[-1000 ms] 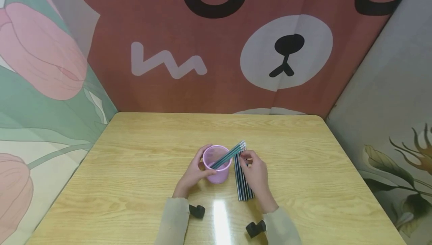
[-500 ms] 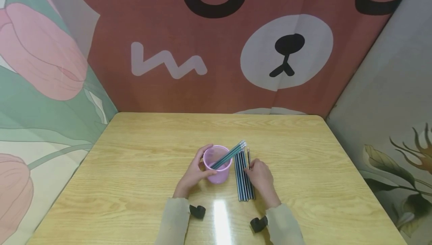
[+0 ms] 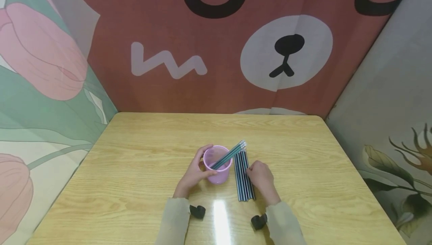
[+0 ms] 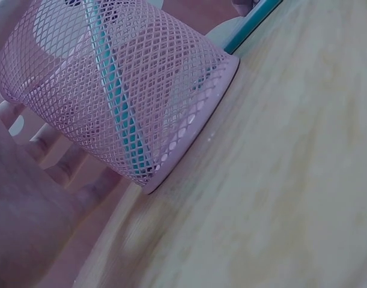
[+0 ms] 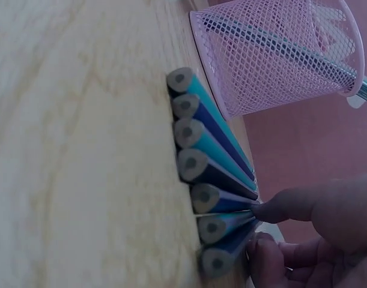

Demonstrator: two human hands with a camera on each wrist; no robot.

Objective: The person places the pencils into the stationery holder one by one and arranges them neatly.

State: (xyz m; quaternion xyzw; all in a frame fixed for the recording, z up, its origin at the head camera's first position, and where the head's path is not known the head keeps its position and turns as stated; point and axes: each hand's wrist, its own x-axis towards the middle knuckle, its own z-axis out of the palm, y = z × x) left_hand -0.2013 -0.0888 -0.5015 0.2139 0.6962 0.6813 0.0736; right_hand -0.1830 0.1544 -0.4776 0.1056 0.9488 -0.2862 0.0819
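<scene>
A pink mesh pencil cup [image 3: 217,177] stands on the table, with my left hand [image 3: 194,172] gripping it, thumb in front and fingers round the far side. Several teal pencils [image 3: 229,154] lean in the cup, white-tipped ends over its right rim. Just right of the cup, a row of unsharpened pencils [image 3: 242,177] in teal and dark blue lies side by side. My right hand [image 3: 261,175] is at the right side of this row. In the right wrist view, its thumb [image 5: 288,204] and curled fingers pinch the last pencils [image 5: 231,243] at that side.
The wooden table [image 3: 152,136] reaches back to a wall cloth [image 3: 222,91] printed with a bear face. Small black devices [image 3: 197,212] are strapped at both wrists. A bright light reflection lies on the table between the forearms.
My right hand has moved right and toward me along the row. A dark pencil end that stood apart half a second ago no longer shows. The left hand and cup stay put.
</scene>
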